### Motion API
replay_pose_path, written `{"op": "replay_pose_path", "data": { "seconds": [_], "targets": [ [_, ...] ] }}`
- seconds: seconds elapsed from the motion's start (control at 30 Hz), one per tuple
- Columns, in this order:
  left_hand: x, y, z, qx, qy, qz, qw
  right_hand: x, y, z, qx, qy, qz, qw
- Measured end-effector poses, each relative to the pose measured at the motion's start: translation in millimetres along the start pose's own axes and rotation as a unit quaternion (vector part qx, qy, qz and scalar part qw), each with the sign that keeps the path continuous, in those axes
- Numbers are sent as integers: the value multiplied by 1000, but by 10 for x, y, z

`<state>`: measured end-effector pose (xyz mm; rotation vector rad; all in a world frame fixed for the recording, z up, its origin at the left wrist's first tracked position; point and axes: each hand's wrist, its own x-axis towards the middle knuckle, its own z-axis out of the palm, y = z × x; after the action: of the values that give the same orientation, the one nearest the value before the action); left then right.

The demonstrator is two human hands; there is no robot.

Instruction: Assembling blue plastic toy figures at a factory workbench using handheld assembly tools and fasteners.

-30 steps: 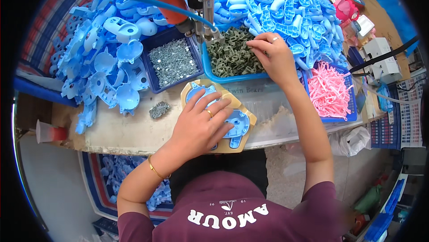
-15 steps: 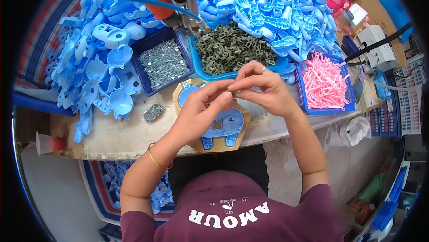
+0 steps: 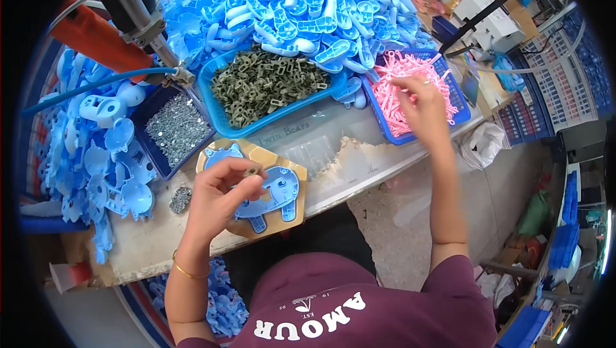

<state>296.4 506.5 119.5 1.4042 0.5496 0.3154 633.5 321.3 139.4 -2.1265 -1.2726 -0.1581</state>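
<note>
My left hand [image 3: 218, 197] is closed, pinching a small olive-green plastic part [image 3: 252, 172] between thumb and fingertips. It is held just above a tan fixture block [image 3: 299, 197], in which an animal-shaped blue plastic shell half [image 3: 280, 189] lies with its inner side up. My hand covers part of the shell. Over at the right, my right hand [image 3: 420, 107] reaches down at a blue basket [image 3: 463, 99] filled with thin pink plastic pieces [image 3: 399, 117]. Its fingers look stretched and apart over the pieces; the thumb is hidden.
A light-blue tray [image 3: 221, 126] of olive-green parts and a dark-blue bin [image 3: 168, 171] of small metal screws stand behind the fixture. Blue plastic parts [image 3: 314, 1] are heaped behind and at the left. An orange-and-metal tool [image 3: 106, 46] hangs at upper left.
My hands were together above the fixture; now the right has moved away to the pink pieces. My left stays over the fixture with the olive-green part. The view has swung right.
</note>
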Motion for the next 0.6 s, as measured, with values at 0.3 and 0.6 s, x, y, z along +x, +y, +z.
{"op": "replay_pose_path", "data": {
  "seconds": [0.3, 0.6],
  "targets": [
    [-9, 13, 5, 1, -14, -11, 1000, 101, 672, -102, -47, -2, 53, 997],
    [-16, 28, 20, -7, 40, -34, 999, 464, 869, -332, 418, 61, 210, 882]
  ]
}}
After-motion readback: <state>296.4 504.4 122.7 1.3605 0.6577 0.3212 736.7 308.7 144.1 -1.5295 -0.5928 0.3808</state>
